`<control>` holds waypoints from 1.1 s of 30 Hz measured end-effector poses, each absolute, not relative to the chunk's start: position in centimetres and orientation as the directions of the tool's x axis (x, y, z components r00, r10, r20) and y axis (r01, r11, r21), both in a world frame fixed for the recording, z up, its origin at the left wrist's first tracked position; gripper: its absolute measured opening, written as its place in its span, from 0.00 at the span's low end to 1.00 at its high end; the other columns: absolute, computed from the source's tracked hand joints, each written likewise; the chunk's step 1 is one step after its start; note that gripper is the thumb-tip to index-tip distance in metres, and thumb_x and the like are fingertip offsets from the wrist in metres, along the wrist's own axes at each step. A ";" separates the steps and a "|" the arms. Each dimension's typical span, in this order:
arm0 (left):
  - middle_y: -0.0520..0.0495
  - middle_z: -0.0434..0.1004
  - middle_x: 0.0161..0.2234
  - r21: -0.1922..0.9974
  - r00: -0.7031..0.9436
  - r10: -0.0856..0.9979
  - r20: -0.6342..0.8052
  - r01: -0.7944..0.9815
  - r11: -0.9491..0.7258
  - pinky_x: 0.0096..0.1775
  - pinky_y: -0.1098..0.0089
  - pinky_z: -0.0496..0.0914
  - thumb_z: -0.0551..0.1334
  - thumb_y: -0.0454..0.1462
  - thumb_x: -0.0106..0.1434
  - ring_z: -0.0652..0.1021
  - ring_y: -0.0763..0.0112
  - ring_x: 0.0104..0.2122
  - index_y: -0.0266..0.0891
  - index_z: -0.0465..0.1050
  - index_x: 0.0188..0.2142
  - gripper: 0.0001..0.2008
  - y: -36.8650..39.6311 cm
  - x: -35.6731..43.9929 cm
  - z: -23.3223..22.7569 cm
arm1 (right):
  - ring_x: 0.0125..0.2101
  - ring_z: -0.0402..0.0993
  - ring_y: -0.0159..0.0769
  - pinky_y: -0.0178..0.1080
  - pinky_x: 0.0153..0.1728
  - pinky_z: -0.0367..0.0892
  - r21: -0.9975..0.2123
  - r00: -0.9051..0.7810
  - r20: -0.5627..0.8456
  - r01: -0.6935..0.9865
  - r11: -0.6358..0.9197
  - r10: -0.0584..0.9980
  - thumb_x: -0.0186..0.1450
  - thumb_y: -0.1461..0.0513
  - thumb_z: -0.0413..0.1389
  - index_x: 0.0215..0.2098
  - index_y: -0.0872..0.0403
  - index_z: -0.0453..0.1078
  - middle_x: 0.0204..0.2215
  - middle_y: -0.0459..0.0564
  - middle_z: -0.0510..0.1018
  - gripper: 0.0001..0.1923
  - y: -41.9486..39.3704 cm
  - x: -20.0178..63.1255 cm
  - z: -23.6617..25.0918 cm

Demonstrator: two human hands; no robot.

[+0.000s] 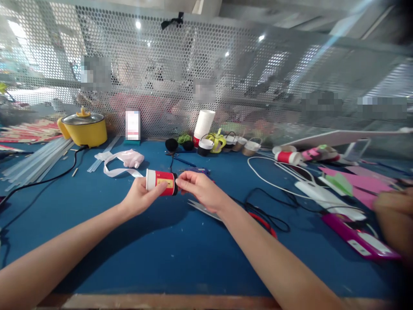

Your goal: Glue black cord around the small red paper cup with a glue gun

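My left hand [142, 196] is wrapped round a red and white paper cup [151, 181] lying on its side, thumb on its yellow label. Black yarn [175, 184] bands the cup's right end, and a thin black strand runs from there back toward a black yarn ball [171, 145]. The fingers of my right hand [198, 187] are pinched together at that black end; what lies between the fingertips is hidden. Scissors [203, 209] with red handles lie under my right forearm, blades pointing left. A pale pink ribbon [121, 172] lies behind my left hand.
A yellow electric pot [87, 129] and clear glue sticks [38, 161] are at left. Behind stand a phone [133, 125], stacked white cups [204, 122] and small handled baskets [251, 147]. Cables, a purple power strip [358, 237] and another person's blurred hand [395, 215] are at right.
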State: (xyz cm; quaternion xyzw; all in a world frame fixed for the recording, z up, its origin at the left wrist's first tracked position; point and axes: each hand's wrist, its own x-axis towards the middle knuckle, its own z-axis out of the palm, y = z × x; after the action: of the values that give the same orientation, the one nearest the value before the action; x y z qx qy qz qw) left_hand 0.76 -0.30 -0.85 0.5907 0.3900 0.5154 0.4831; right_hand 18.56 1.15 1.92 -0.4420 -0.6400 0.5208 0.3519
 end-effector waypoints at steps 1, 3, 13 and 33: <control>0.48 0.78 0.25 0.977 0.195 0.957 0.215 -0.043 -0.211 0.28 0.75 0.66 0.65 0.42 0.51 0.73 0.73 0.24 0.34 0.78 0.30 0.12 -0.3 0.7 -0.8 | 0.25 0.63 0.28 0.34 0.30 0.59 -0.972 -0.348 0.020 0.214 0.100 0.937 0.55 0.56 0.57 0.26 0.55 0.65 0.22 0.42 0.69 0.11 1.0 18.6 1.8; 0.46 0.79 0.26 0.990 0.256 0.958 0.128 -0.094 -0.107 0.29 0.74 0.67 0.66 0.43 0.49 0.74 0.71 0.25 0.33 0.78 0.30 0.14 0.0 0.6 -0.6 | 0.24 0.62 0.28 0.34 0.29 0.59 -0.955 -0.326 0.082 0.243 0.168 0.942 0.57 0.56 0.55 0.25 0.55 0.64 0.22 0.42 0.67 0.10 0.6 18.8 1.7; 0.45 0.77 0.22 0.852 0.367 0.889 -0.275 -0.335 0.402 0.26 0.74 0.68 0.65 0.43 0.51 0.75 0.72 0.21 0.32 0.75 0.27 0.13 1.2 0.4 -0.2 | 0.27 0.63 0.32 0.35 0.30 0.59 -0.750 -0.424 0.227 0.499 0.435 0.877 0.60 0.58 0.52 0.25 0.53 0.63 0.24 0.45 0.69 0.08 -1.4 18.4 1.5; 0.52 0.69 0.15 0.991 0.347 0.937 0.033 -0.134 0.015 0.22 0.75 0.61 0.68 0.46 0.43 0.65 0.78 0.17 0.35 0.72 0.17 0.15 -0.9 1.1 -0.7 | 0.45 0.68 0.40 0.43 0.49 0.59 -0.869 -0.334 0.181 0.386 0.309 0.925 0.65 0.45 0.37 0.39 0.53 0.71 0.40 0.53 0.75 0.28 -0.5 18.6 0.8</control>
State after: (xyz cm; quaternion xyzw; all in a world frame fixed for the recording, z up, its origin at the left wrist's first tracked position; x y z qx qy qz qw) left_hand 1.08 -0.86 -0.69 0.5480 0.3662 0.4385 0.6110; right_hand 18.57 -0.50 0.79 -0.4519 -0.7251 0.3757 0.3590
